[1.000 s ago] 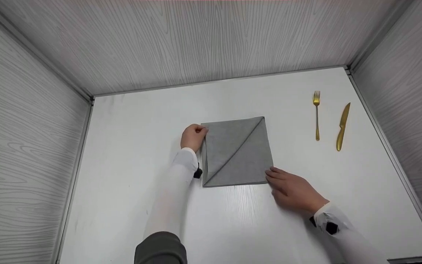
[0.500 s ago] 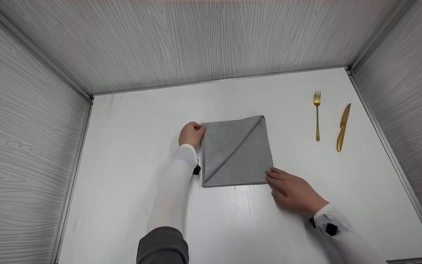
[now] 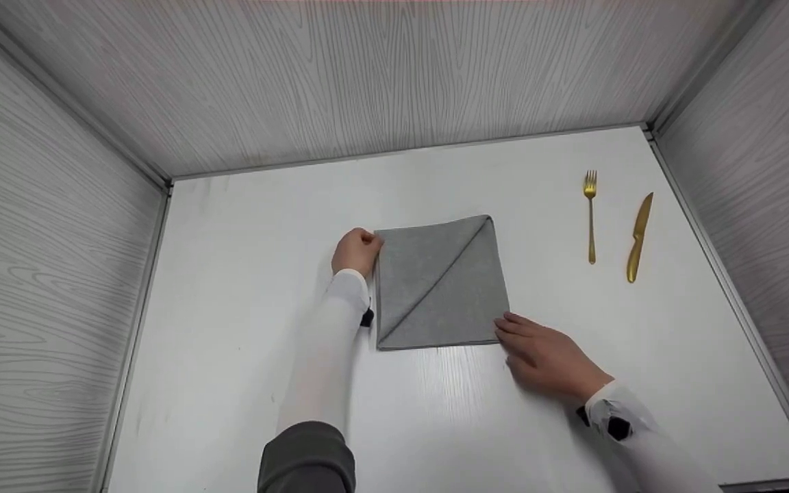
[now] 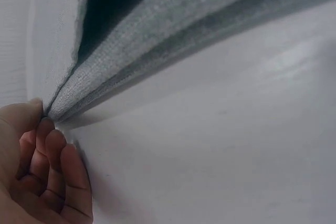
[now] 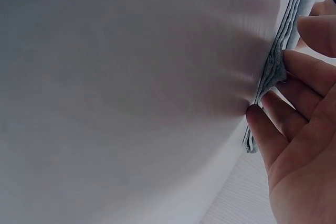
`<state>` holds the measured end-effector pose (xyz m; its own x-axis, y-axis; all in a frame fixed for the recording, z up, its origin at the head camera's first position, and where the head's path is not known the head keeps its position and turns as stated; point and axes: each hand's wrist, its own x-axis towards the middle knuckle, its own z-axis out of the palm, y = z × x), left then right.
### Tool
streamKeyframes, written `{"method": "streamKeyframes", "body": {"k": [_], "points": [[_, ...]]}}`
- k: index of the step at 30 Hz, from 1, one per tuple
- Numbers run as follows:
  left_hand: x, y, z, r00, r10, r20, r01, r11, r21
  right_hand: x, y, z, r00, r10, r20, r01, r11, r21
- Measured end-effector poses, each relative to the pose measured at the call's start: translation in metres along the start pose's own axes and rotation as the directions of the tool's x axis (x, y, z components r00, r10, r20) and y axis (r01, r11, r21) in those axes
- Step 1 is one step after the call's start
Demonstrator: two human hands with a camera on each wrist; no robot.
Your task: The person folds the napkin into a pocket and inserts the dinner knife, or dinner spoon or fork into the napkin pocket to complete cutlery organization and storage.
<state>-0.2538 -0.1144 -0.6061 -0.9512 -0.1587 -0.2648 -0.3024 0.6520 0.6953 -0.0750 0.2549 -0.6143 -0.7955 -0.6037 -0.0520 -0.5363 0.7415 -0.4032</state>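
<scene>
A grey cloth napkin [image 3: 456,301], folded to a square with a diagonal folded edge across its top, lies on the white table [image 3: 251,246]. At its far left corner my left hand [image 3: 357,252] pinches the cloth between thumb and fingertips. The left wrist view shows the napkin's layers [image 4: 142,35] spread apart above that pinch, with a dark gap between them. My right hand [image 3: 548,356] rests its nearly straight fingers on the near right corner. Seen from the right wrist, those fingertips touch the stacked edges of the cloth [image 5: 273,66].
To the right lie a gold fork [image 3: 592,212] and a gold knife [image 3: 639,239], both apart from the napkin. Wood-grain panels [image 3: 381,75] rise along the back and both sides of the table.
My left hand has shifted slightly up and left, drawing the napkin's upper layer out to the left edge. The far edge now bows a little; my right hand stays put.
</scene>
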Motion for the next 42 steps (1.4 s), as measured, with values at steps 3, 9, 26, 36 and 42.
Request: {"method": "streamKeyframes", "body": {"k": [3,9,26,36,42], "points": [[-0.001,-0.001,0.001,1.000,-0.010,-0.010,0.010,1.000,0.016,0.001,0.000,0.001,1.000,-0.002,0.006,0.002,1.000,-0.003],[-0.001,-0.004,0.002,1.000,-0.002,-0.023,0.004,0.997,0.076,0.002,-0.001,0.002,1.000,-0.002,0.017,0.002,1.000,-0.002],[-0.048,-0.004,-0.005,0.806,0.536,0.252,-0.586,0.659,0.472,0.004,-0.007,0.001,1.000,0.001,0.015,-0.001,1.000,0.009],[-0.122,-0.035,0.021,0.660,0.529,0.534,-0.748,0.395,0.533,0.030,-0.003,-0.026,1.000,0.021,-0.015,-0.019,0.998,0.066],[-0.134,-0.042,0.037,0.699,0.525,0.486,-0.701,0.369,0.610,0.092,0.019,-0.050,0.974,0.216,-0.069,-0.188,0.940,0.283]]}}
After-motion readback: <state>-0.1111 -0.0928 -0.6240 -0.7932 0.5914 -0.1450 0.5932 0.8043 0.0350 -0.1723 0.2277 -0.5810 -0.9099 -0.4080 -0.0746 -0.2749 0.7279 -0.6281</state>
